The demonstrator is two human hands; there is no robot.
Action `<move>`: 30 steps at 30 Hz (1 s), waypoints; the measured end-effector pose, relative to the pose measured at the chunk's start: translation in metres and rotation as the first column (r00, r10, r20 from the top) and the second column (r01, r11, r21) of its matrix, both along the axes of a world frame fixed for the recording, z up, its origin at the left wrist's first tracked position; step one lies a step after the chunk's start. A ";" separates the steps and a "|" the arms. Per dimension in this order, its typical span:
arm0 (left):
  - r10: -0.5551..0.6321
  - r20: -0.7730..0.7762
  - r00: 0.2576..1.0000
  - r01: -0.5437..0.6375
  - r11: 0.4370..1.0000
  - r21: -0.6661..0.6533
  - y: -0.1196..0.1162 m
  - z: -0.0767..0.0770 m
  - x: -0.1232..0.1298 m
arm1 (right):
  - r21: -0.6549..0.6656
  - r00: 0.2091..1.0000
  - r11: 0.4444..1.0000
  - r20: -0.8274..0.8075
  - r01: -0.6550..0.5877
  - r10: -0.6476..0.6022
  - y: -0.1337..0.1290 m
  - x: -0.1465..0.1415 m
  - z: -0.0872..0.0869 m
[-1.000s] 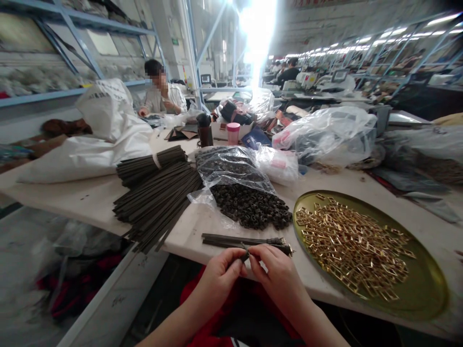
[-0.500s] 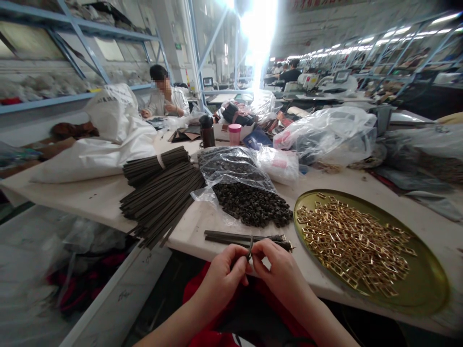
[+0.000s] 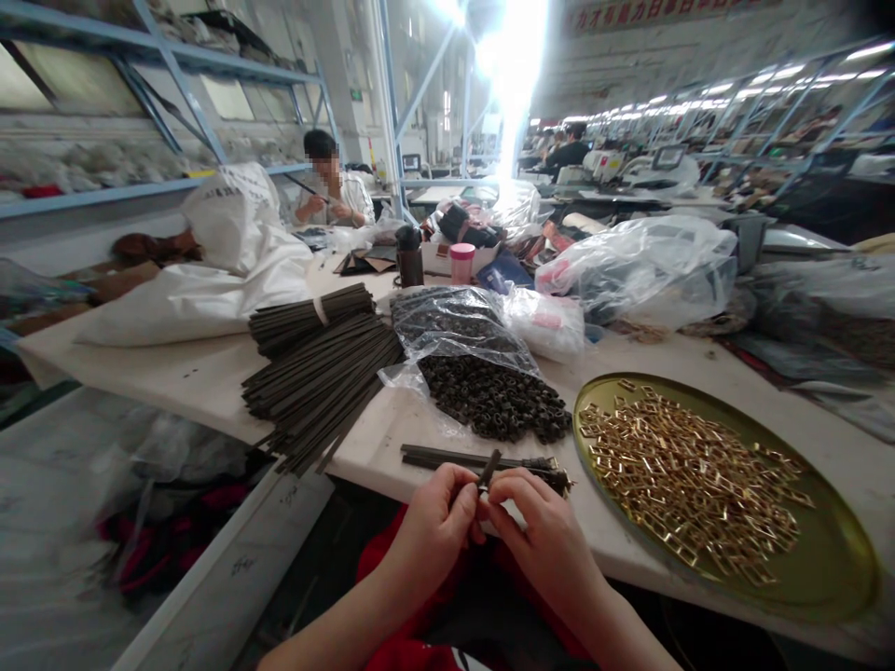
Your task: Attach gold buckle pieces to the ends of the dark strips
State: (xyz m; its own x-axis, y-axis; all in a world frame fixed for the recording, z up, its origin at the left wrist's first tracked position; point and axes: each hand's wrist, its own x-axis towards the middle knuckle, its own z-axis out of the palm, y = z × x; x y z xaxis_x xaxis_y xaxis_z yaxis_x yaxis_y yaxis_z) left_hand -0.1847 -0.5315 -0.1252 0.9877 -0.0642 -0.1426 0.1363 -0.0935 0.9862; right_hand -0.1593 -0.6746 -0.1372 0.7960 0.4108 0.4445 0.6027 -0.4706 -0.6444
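Between my two hands, just off the table's front edge, is a dark strap (image 3: 490, 466) whose upper end pokes up past the fingertips. My left hand (image 3: 442, 513) pinches it with thumb and fingers. My right hand (image 3: 532, 517) is closed at the same spot, its fingertips against the strap; a buckle there, if any, is hidden. Just beyond the hands lie several dark straps (image 3: 447, 457) with metal pieces at their right ends. A pile of small dark loops (image 3: 496, 401) spills from a clear plastic bag (image 3: 461, 321). Gold rectangular buckles (image 3: 692, 475) fill much of an oval tray (image 3: 832, 587) at right.
A fanned bundle of dark strips (image 3: 322, 373) lies on the table (image 3: 182, 387) to the left. Behind stand a dark bottle (image 3: 409, 256), a pink-lidded jar (image 3: 461, 265) and plastic bags (image 3: 643, 270). A white sack (image 3: 210, 289) slumps at back left, near a seated co-worker (image 3: 336, 191).
The strap's end now points up and to the right, where before it looked curled at the fingertips. My right fingers have shifted slightly. The whole view has moved a little.
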 end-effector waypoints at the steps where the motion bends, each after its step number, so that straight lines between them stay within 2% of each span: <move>1: 0.003 -0.003 1.000 -0.003 1.000 -0.024 0.000 0.001 0.001 | 0.027 1.000 1.000 0.012 0.012 -0.012 0.000 0.000 -0.001; 3: 0.006 -0.005 1.000 -0.006 0.999 -0.042 0.001 0.002 0.002 | 0.042 0.999 0.998 0.020 0.043 -0.044 0.001 0.001 -0.003; 9: -0.011 0.013 1.000 0.010 0.998 0.061 0.004 0.001 0.002 | -0.074 0.999 0.996 0.019 0.042 -0.041 0.007 0.006 -0.004; 12: -0.019 0.014 1.000 0.018 0.996 0.084 0.003 0.002 0.001 | 0.055 0.983 0.998 -0.185 0.029 -0.018 0.007 0.007 -0.006; 14: -0.025 0.036 0.999 0.021 0.994 0.109 0.002 0.003 0.001 | 0.251 0.901 0.968 -0.424 0.020 0.092 0.006 0.008 -0.009; 16: -0.035 0.058 0.998 0.027 0.992 0.124 0.000 0.004 0.002 | 0.443 0.754 0.895 -0.604 0.051 0.256 0.006 0.009 -0.012; 18: -0.049 0.061 0.997 0.040 0.990 0.137 -0.002 0.004 0.004 | 0.550 0.635 0.827 -0.681 0.116 0.364 0.005 0.010 -0.014; 19: -0.056 0.058 0.997 0.047 0.988 0.147 -0.002 0.004 0.005 | 0.565 0.610 0.812 -0.698 0.146 0.375 0.005 0.011 -0.015; 21: -0.071 0.044 0.997 0.062 0.984 0.168 -0.002 0.002 0.007 | 0.540 0.638 0.824 -0.698 0.170 0.326 0.003 0.012 -0.017; 24: -0.069 0.016 0.998 0.064 0.976 0.207 -0.001 -0.002 0.009 | 0.385 0.794 0.912 -0.595 0.145 0.125 0.000 0.011 -0.019; 26: -0.055 0.011 0.998 0.051 0.966 0.255 0.000 -0.003 0.008 | 0.225 0.906 0.968 -0.423 0.108 -0.003 -0.002 0.008 -0.024; 28: -0.048 0.014 0.999 0.041 0.948 0.317 0.002 -0.006 0.008 | 0.095 0.988 0.994 -0.153 0.053 -0.038 -0.003 0.007 -0.030; 30: -0.059 -0.001 0.998 0.055 0.933 0.356 0.007 -0.010 0.009 | 0.015 0.991 0.996 0.104 0.084 -0.085 -0.003 0.008 -0.036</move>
